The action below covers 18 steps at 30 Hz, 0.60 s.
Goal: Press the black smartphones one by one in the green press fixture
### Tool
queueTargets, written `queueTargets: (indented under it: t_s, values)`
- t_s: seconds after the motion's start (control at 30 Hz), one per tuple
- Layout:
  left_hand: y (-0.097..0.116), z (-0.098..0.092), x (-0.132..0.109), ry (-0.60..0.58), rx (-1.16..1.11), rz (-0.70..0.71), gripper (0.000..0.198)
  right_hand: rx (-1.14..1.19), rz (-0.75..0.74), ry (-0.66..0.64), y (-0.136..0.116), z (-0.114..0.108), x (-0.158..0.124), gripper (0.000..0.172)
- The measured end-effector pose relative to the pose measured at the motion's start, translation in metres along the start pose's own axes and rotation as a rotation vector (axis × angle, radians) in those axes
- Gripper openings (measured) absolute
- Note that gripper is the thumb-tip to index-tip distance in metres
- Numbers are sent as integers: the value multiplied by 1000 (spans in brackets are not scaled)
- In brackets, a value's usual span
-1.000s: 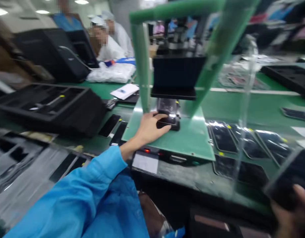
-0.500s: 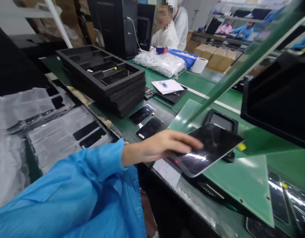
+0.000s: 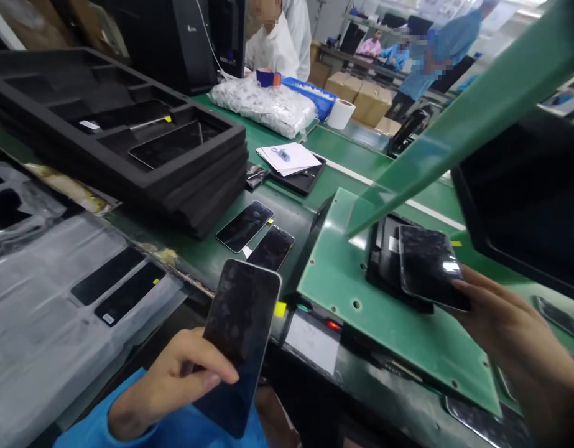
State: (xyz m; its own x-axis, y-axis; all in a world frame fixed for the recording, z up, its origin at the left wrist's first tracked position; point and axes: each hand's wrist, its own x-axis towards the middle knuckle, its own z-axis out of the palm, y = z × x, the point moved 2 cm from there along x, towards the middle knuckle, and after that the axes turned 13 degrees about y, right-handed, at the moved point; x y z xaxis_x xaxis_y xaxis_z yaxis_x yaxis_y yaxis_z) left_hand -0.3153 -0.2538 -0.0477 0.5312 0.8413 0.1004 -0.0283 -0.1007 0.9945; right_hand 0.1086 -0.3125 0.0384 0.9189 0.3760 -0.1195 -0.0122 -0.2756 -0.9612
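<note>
My left hand (image 3: 179, 373) grips a dark phone screen (image 3: 242, 323) with a yellow tab on its right edge, held upright near the bench's front edge. On the right, my right hand (image 3: 510, 330) holds a second glossy phone screen (image 3: 429, 261) by its near corner. That screen is over a black fixture (image 3: 382, 252) on top of the green test box (image 3: 328, 267); whether it touches the fixture I cannot tell. Two more phone screens, one farther (image 3: 245, 225) and one nearer (image 3: 272, 247), lie on the bench behind the left hand's screen.
A stack of black foam trays (image 3: 193, 180) holding screens stands at the left. Plastic pocket sheets (image 3: 44, 298) lie in front of it. A slanted green panel (image 3: 431, 149) and a black monitor (image 3: 529, 199) overhang the right side. Papers (image 3: 289, 157) lie behind.
My left hand has drawn its screen back from above the green box, toward my body. My right hand has come into view, holding another screen over the fixture. The view has shifted.
</note>
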Motion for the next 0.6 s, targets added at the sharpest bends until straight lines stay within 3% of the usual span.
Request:
queueTargets:
  t_s: [0.07, 0.17, 0.27, 0.37, 0.43, 0.47, 0.53, 0.57, 0.6]
  values:
    - [-2, -14, -3, 57, 1, 30, 26, -31, -4, -46, -6, 15, 11, 64]
    - [2, -24, 5, 79, 95, 118, 28, -261, -34, 14, -9, 18, 26, 79]
    - [16, -20, 33, 111, 287, 343, 42, -731, -288, -119, -12, 19, 39, 95]
    - [30, -1, 70, 216, 535, 679, 41, -1129, -564, -201, -11, 20, 42, 76]
    - [34, 19, 90, 218, 767, 857, 34, -1191, -737, -165, -5, 14, 32, 65]
    - [33, 29, 98, 182, 888, 907, 34, -1162, -841, -161, 0, 7, 23, 62]
    - [26, 48, 110, 78, 1082, 925, 53, -1026, -1024, -194, 16, -17, -1, 52]
    - [22, 54, 113, 32, 1140, 915, 63, -962, -1063, -278, 28, -34, -12, 45]
    - [16, 60, 115, 1, 1175, 905, 69, -925, -1049, -314, 41, -53, -22, 49]
